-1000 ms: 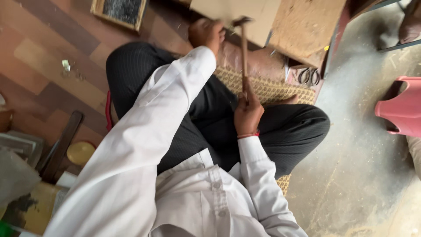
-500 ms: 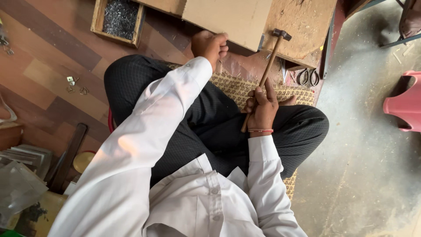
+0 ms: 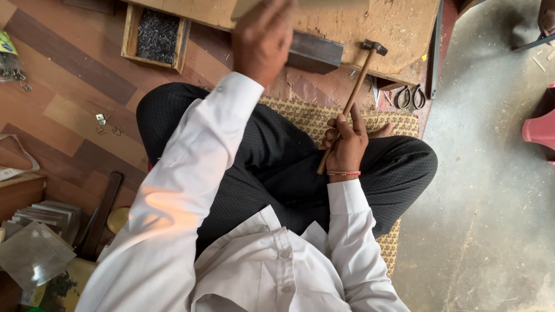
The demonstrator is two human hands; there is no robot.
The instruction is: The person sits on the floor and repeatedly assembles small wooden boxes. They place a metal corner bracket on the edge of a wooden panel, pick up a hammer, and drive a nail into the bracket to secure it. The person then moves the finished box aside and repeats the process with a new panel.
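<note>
My left hand (image 3: 263, 37) is raised near the top of the view, its fingers closed on the edge of a pale flat board (image 3: 306, 4) that is mostly cut off by the frame. My right hand (image 3: 347, 147) rests above my crossed legs and grips the lower end of a wooden hammer handle (image 3: 352, 98). The hammer's metal head (image 3: 374, 46) points up and to the right, over the worn wooden work board (image 3: 399, 26). A dark metal block (image 3: 315, 52) lies on that board just beside my left hand.
A wooden tray of dark nails (image 3: 156, 34) stands at the upper left. Scissors (image 3: 410, 97) lie by the work board's edge. I sit on a woven mat (image 3: 300, 115). Glass sheets and stacked frames (image 3: 34, 242) are at the lower left, a pink stool (image 3: 540, 130) at the right.
The hammer has swung from upright near my left hand to tilted right and lower. My left hand has lifted the pale board up and closer to the camera.
</note>
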